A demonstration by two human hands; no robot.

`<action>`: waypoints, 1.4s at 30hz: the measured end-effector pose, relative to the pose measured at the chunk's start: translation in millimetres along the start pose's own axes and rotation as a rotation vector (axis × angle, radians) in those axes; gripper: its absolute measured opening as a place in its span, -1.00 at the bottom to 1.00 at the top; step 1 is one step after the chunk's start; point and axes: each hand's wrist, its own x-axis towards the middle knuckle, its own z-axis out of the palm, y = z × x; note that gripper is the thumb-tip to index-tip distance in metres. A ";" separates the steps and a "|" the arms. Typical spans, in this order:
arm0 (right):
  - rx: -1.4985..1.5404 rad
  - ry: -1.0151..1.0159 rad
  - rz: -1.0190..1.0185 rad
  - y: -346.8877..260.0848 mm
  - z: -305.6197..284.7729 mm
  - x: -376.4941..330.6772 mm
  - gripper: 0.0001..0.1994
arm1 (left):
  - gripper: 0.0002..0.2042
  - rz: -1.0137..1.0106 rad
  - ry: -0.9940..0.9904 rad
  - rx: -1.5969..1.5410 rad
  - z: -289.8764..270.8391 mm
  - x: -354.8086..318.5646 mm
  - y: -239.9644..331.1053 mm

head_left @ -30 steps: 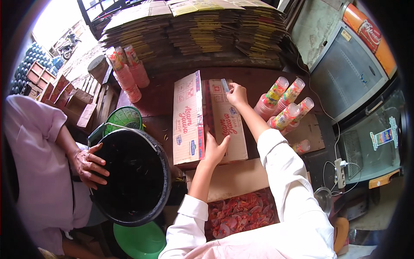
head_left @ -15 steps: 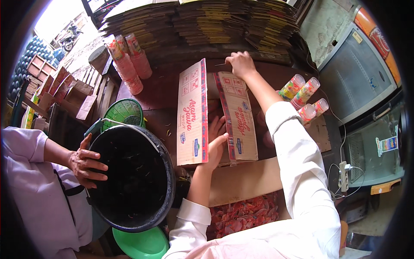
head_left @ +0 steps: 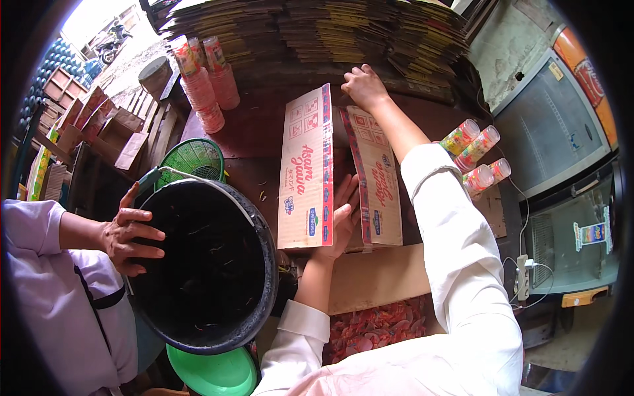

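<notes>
Lower left, a black bucket (head_left: 269, 280) flanks our carton (head_left: 304, 214), flaps (head_left: 376, 168) now parted wider; our left hand (head_left: 340, 221) spreads between them, our right hand (head_left: 365, 88) curls, contents unclear.

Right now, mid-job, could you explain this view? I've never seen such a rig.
There is no machine: a person is working bare-handed. The picture comes from the left of two fisheye cameras worn on the head, looking down, so straight edges bend.

On the dark red table sits a brown cardboard box with red print, its long flaps parted. The left hand is in the gap between them. The right hand, fingers curled, is near the far end; I cannot tell whether it holds anything. Brightly printed plastic cups stand stacked on both sides. The hand at the round black bucket is a co-worker's hand.
</notes>
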 end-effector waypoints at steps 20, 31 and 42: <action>-0.061 -0.001 -0.114 -3.9 -4.1 16.9 -0.85 | -0.30 0.001 -0.027 -0.029 -6.3 0.8 0.2; 0.219 0.278 0.383 -2.6 -49.5 -54.3 -0.82 | -0.34 0.023 -0.068 -0.057 -9.5 0.9 -7.7; 1.926 0.254 1.240 -145.4 -176.2 -358.3 -0.80 | -0.25 0.072 0.359 0.675 -7.9 -11.3 -17.4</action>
